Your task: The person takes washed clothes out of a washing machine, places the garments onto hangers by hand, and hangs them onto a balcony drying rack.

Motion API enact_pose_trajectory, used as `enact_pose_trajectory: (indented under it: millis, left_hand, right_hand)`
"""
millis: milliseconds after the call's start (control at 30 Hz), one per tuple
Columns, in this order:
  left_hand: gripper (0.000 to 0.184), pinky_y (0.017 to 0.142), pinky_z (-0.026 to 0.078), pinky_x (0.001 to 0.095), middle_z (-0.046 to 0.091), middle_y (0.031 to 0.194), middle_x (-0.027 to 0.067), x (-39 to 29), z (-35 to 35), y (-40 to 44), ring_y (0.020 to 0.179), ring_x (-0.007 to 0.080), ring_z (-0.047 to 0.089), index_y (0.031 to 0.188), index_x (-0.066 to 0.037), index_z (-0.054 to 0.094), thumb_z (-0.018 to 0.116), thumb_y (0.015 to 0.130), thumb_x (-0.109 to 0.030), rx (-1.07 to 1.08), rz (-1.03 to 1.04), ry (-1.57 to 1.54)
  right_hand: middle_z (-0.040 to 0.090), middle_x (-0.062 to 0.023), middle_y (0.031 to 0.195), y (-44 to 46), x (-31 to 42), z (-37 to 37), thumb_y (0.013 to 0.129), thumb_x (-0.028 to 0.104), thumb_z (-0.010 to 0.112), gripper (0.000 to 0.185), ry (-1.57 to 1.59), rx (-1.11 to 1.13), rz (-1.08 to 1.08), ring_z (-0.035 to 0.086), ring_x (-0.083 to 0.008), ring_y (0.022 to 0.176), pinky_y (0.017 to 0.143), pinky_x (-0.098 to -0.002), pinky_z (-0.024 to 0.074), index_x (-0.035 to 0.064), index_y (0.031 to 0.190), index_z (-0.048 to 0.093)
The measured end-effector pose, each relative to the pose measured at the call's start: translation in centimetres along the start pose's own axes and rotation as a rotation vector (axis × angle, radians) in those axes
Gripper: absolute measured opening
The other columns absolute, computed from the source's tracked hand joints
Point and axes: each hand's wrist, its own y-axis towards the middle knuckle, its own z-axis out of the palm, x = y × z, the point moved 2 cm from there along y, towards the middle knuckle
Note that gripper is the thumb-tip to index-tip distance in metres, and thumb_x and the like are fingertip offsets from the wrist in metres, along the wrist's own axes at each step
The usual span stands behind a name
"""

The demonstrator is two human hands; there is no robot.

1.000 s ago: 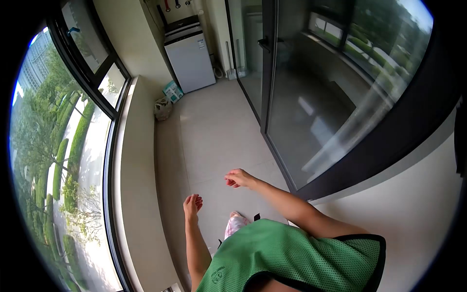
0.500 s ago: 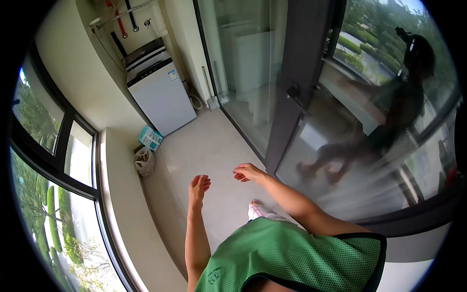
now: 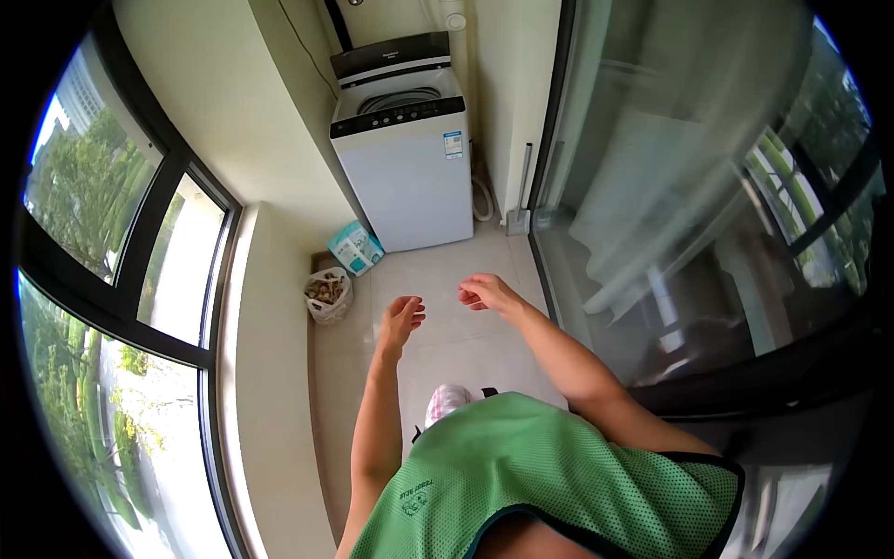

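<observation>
My left hand [image 3: 402,322] hovers over the tiled floor, fingers loosely bent and holding nothing. Opposite it, my right hand [image 3: 488,293] is also raised, relaxed and with nothing in it. A gap separates the two hands. Beyond them stands a white top-loading washing machine [image 3: 407,191] with a black control panel; its lid is up and the drum opening shows. Left of the machine's base, a teal and white package [image 3: 356,249] leans by the wall. A white plastic bag [image 3: 329,296] of brownish pieces I cannot identify sits in front of it.
Large dark-framed windows [image 3: 168,238] run along the left wall. A glass sliding door [image 3: 643,186] with a curtain behind it stands on the right. By the door frame, a long-handled dustpan [image 3: 520,217] rests upright. A grey hose [image 3: 482,197] curls beside the washing machine.
My view has turned right and moved closer to the washing machine, whose open top now shows better. The door handle has left the view. Both hands stay raised and hold nothing.
</observation>
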Motion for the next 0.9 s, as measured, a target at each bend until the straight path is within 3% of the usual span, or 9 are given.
enact_pose_trajectory:
  millis: [200, 400, 467, 533, 633, 700, 900]
  left_hand:
    - [0.028, 0.068, 0.045, 0.0236, 0.06, 0.089, 0.0048, -3.9, -6.2, 16.9, 0.077, 0.0116, 0.057, 0.099, -0.003, 0.058, 0.053, 0.085, -0.028, -0.072, 0.008, -0.06]
    - [0.029, 0.066, 0.044, 0.0251, 0.06, 0.087, 0.0049, -12.6, -8.7, 34.1, 0.075, 0.0127, 0.057, 0.097, -0.001, 0.058, 0.052, 0.086, -0.027, -0.054, 0.114, 0.029]
    - [0.029, 0.064, 0.044, 0.0258, 0.06, 0.087, 0.0065, -15.5, -9.3, 38.6, 0.072, 0.0132, 0.057, 0.096, 0.0, 0.058, 0.052, 0.085, -0.026, -0.126, 0.193, 0.191]
    - [0.025, 0.064, 0.045, 0.0279, 0.059, 0.088, 0.0097, -16.7, -10.5, 43.3, 0.071, 0.0169, 0.059, 0.094, -0.002, 0.059, 0.054, 0.084, -0.024, -0.155, 0.246, 0.239]
    - [0.016, 0.063, 0.047, 0.0331, 0.057, 0.089, 0.0137, -20.6, -11.9, 48.4, 0.073, 0.024, 0.061, 0.09, -0.005, 0.059, 0.057, 0.082, -0.018, -0.317, 0.514, 0.471]
    - [0.014, 0.063, 0.047, 0.0338, 0.057, 0.09, 0.0132, -23.2, -12.4, 52.4, 0.073, 0.0241, 0.061, 0.09, -0.005, 0.059, 0.058, 0.082, -0.016, -0.399, 0.594, 0.526]
    - [0.012, 0.077, 0.044, 0.04, 0.056, 0.096, 0.0119, -26.5, -13.6, 63.8, 0.09, 0.0321, 0.054, 0.091, -0.006, 0.058, 0.056, 0.082, -0.014, -0.54, 0.582, 0.772]
  right_hand:
    - [0.06, -0.0027, 0.084, 16.9, 7.8, -1.6, 0.087, 0.026, 0.05, 0.023, -0.07, 0.083, -0.023, 0.057, -0.0109, 0.079, 0.069, -0.0253, 0.0466, 0.0064, 0.096, 0.058]
    - [0.059, -0.0023, 0.085, 30.0, 19.7, -6.4, 0.088, 0.026, 0.049, 0.022, -0.085, -0.058, -0.117, 0.056, -0.0094, 0.08, 0.069, -0.0235, 0.0449, 0.0068, 0.094, 0.058]
    - [0.061, -0.0014, 0.082, 33.9, 22.8, -8.6, 0.087, 0.026, 0.05, 0.021, -0.077, -0.123, -0.184, 0.057, -0.0088, 0.077, 0.068, -0.0235, 0.0454, 0.0078, 0.092, 0.06]
    - [0.061, -0.0017, 0.082, 38.1, 25.1, -10.8, 0.087, 0.026, 0.051, 0.021, -0.084, -0.143, -0.2, 0.057, -0.0091, 0.077, 0.068, -0.0235, 0.0455, 0.0076, 0.092, 0.06]
    - [0.061, -0.0023, 0.083, 45.8, 29.1, -12.8, 0.087, 0.026, 0.051, 0.022, -0.114, -0.159, -0.238, 0.057, -0.0095, 0.076, 0.068, -0.0233, 0.0454, 0.007, 0.092, 0.06]
    - [0.061, -0.0027, 0.083, 51.9, 31.4, -14.2, 0.087, 0.027, 0.051, 0.023, -0.145, -0.129, -0.252, 0.057, -0.0098, 0.077, 0.069, -0.023, 0.0454, 0.0064, 0.093, 0.06]
    - [0.062, -0.0068, 0.084, 71.3, 31.6, -16.1, 0.087, 0.023, 0.049, 0.023, -0.377, -0.029, -0.051, 0.057, -0.0144, 0.076, 0.067, -0.0264, 0.0464, 0.005, 0.097, 0.059]
